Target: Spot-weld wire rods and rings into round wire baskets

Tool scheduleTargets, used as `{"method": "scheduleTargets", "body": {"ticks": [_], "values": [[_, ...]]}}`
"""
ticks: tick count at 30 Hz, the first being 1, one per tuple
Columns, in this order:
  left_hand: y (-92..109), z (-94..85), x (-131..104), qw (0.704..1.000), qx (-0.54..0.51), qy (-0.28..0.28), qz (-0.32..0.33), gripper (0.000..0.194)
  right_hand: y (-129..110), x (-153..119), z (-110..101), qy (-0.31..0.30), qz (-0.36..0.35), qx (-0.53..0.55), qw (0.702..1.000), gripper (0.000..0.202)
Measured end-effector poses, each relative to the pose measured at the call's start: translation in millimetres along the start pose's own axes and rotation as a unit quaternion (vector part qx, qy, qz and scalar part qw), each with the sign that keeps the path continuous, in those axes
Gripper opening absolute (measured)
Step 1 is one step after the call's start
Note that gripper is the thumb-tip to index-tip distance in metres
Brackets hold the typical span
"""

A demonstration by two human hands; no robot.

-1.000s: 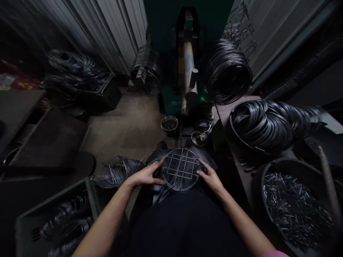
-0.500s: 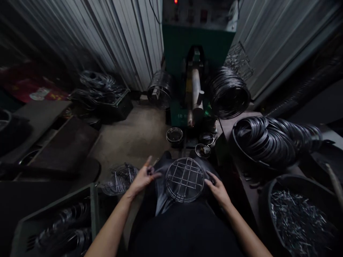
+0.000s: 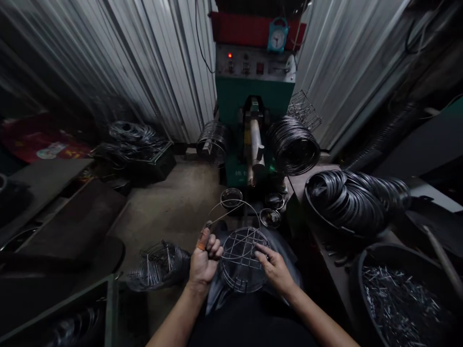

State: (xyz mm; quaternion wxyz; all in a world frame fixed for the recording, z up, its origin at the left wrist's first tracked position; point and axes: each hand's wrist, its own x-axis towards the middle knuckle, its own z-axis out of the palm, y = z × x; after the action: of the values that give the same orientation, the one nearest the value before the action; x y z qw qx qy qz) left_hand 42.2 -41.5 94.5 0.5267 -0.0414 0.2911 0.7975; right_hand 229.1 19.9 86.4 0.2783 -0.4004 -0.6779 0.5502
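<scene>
Wire ring [image 3: 258, 215] in left hand [image 3: 206, 258], white “佛” [image 3: 238, 173] on green machine [image 3: 231, 94]

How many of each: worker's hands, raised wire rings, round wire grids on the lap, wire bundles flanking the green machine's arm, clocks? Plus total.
Hands (left hand, right hand): 2
Raised wire ring: 1
Round wire grid: 1
Wire bundles: 2
Clock: 1
Total: 7
</scene>
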Motion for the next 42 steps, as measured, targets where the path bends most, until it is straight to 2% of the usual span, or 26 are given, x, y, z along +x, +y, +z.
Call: {"method": "scheduleTargets", "body": {"ticks": [3,6,8,12,16,20,24,34,42], "values": [[-16,-1.1,-5,0.999,-0.018,-0.012,-0.027,0.028,-1,-6,6,0.014,0.017,0.032,0.999,0.037],[-22,2.2,-11,0.999,-0.02,-0.025,-0.035,0.025,-1,-6,6,0.047,0.022,0.051,0.997,0.034],[-19,5.1,-13,0.999,0.005,-0.032,-0.026,0.023,0,-4,2,0.074,0.023,0.051,0.996,0.034],[-2,4.4,-9,0.987,0.149,-0.045,-0.03,0.045,4,4,-13,0.104,0.029,0.019,0.994,0.036],[5,-12.5,4,0.947,0.312,-0.024,-0.068,0.055,15,8,-18,0.104,0.018,-0.031,0.994,0.037],[1,-34.7,17,0.892,0.449,-0.03,-0.025,0.058,28,8,-13,0.11,0.012,-0.093,0.989,0.042],[0,-45.9,30,0.828,0.557,-0.059,-0.014,0.053,34,6,-12,0.099,0.016,-0.156,0.983,0.04],[-4,-52.4,49,0.766,0.633,-0.107,-0.026,0.056,41,-1,-17,0.092,0.031,-0.206,0.974,0.041],[2,-51.6,54,0.762,0.628,-0.146,-0.063,0.064,40,-10,-18,0.065,0.059,-0.129,0.988,0.045]]}}
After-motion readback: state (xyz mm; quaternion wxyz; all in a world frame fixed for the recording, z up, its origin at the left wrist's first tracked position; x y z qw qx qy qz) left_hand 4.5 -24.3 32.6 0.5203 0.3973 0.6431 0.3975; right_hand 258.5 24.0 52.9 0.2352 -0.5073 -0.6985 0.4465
